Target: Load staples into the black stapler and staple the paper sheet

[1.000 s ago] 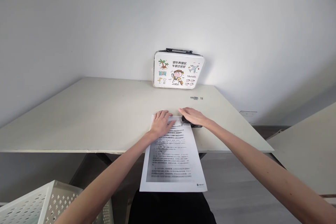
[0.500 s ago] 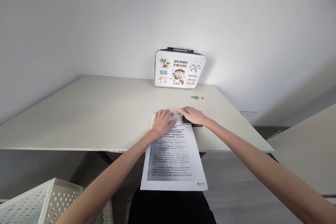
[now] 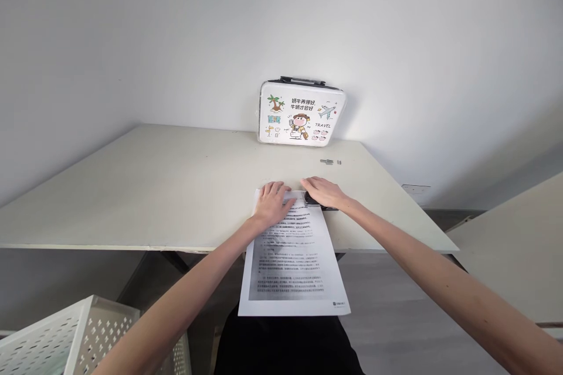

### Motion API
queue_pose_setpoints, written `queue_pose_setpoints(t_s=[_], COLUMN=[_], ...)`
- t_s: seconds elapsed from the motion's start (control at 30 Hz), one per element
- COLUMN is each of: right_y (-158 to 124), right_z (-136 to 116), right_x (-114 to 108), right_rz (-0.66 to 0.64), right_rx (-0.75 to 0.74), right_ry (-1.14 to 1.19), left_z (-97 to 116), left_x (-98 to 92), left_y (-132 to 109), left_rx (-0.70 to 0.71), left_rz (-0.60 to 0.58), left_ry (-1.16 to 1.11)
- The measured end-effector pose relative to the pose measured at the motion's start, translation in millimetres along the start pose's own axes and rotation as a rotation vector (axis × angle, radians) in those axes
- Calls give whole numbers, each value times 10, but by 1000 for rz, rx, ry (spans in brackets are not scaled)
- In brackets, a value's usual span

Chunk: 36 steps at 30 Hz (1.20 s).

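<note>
A printed sheet of paper (image 3: 288, 269) lies on the table with its lower part hanging past the front edge. My left hand (image 3: 273, 202) rests flat on its upper left part, fingers spread. At the sheet's upper right corner sits a black stapler (image 3: 311, 200), its front end over the paper. My right hand (image 3: 323, 190) lies on top of the stapler, covering most of it; its fingers are together, pointing left. Whether several sheets are stacked cannot be made out.
A white case with cartoon prints (image 3: 301, 114) leans on the wall at the back of the table (image 3: 176, 187). Small grey metal pieces (image 3: 326, 162) lie behind my right hand. A white perforated basket (image 3: 83, 328) stands at the lower left.
The hanging lower end of the paper has shifted slightly to the right. Both hands keep nearly the same places on the paper and the stapler.
</note>
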State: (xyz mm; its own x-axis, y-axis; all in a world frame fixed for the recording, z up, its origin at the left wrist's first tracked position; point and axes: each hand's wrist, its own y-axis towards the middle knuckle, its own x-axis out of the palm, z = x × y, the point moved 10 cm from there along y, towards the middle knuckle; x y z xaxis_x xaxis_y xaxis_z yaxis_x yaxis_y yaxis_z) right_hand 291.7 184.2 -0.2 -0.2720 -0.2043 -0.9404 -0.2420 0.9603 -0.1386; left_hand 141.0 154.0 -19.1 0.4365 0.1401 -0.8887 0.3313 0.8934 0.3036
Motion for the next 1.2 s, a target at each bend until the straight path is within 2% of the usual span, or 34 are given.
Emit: queue_pose_setpoints(t_s=[0.8, 1.2], right_y=[1, -2], right_z=[62, 9], right_x=[-13, 5], right_rz=[19, -17], right_rx=[79, 3], right_ry=[11, -28], left_z=[13, 22], left_x=[-17, -27], left_y=[-16, -8], left_rx=[1, 9], left_rz=[-5, -3], left_ry=[-5, -15])
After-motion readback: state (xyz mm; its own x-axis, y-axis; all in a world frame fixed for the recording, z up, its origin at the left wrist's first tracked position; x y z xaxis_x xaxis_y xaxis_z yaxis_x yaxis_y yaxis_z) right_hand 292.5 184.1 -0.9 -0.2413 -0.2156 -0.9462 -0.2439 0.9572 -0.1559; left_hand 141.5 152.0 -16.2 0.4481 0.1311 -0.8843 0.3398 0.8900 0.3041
